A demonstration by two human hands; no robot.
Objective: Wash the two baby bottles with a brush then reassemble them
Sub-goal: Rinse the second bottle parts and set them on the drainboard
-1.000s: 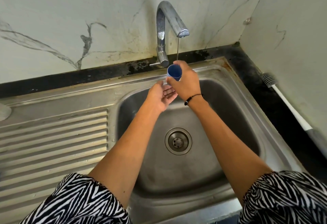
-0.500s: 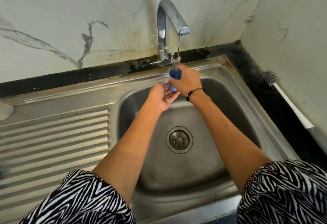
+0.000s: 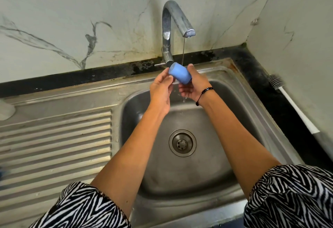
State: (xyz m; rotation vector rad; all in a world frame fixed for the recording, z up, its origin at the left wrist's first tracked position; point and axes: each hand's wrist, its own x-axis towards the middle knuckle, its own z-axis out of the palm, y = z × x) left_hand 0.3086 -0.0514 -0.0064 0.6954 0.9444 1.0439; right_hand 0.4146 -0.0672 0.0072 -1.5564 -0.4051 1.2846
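Observation:
A small blue bottle cap lies on its side between both hands, above the back of the sink basin, just left of a thin stream of water from the tap. My right hand cups the cap from the right with its thumb up beside it. The fingertips of my left hand pinch the cap's closed end. Water drips from my right palm. The bottle brush, with a white handle, lies on the black counter at the right wall. No bottle body is in view.
A ribbed steel drainboard stretches to the left of the basin. A white object sits cut off at the left edge. The drain is open in the basin floor. Marble walls close the back and right.
The cap stood mouth-up under the stream in my right hand; it is now tipped on its side, closed end to the left, and my left hand has come up to pinch it.

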